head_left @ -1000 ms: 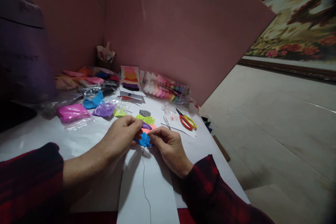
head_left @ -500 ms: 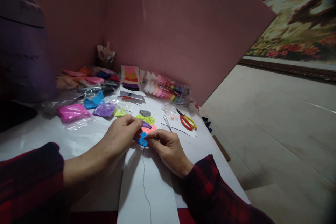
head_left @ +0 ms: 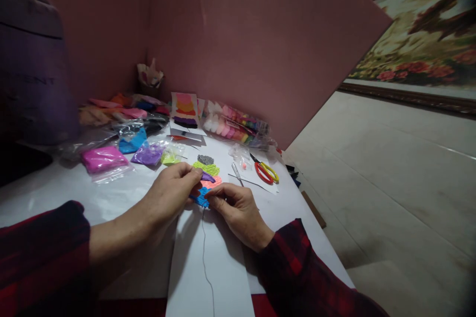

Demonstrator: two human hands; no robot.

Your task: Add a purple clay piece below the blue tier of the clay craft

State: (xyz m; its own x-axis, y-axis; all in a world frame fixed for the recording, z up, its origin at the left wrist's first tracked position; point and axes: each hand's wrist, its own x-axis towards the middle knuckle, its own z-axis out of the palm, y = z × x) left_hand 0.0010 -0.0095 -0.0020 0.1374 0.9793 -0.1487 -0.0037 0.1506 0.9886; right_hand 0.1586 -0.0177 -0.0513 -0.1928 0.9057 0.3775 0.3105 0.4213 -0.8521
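My left hand [head_left: 171, 195] pinches a small purple clay piece [head_left: 207, 177] between thumb and fingertips, just above a white sheet of paper [head_left: 208, 262]. My right hand [head_left: 235, 210] is closed, its fingertips pressing on a blue textured clay patch [head_left: 201, 199] on that sheet. Beyond the blue patch the sheet carries an orange-pink patch [head_left: 212, 184], a lime-green patch [head_left: 206, 167] and a small grey patch [head_left: 206, 159]. A thin dark line runs down the sheet from the blue patch toward me.
Red-and-yellow scissors [head_left: 266, 172] and a thin metal tool [head_left: 237, 172] lie to the right on the white table [head_left: 55, 193]. Bags of pink [head_left: 103, 158], blue and purple clay [head_left: 147, 155] lie at the left. A tray of colored clay [head_left: 234, 128] stands against the pink partition [head_left: 260, 44]. A dark purple bag looms far left.
My right hand has slid slightly left and toward me over the blue patch, covering more of it. My left hand keeps its pinch on the purple piece.
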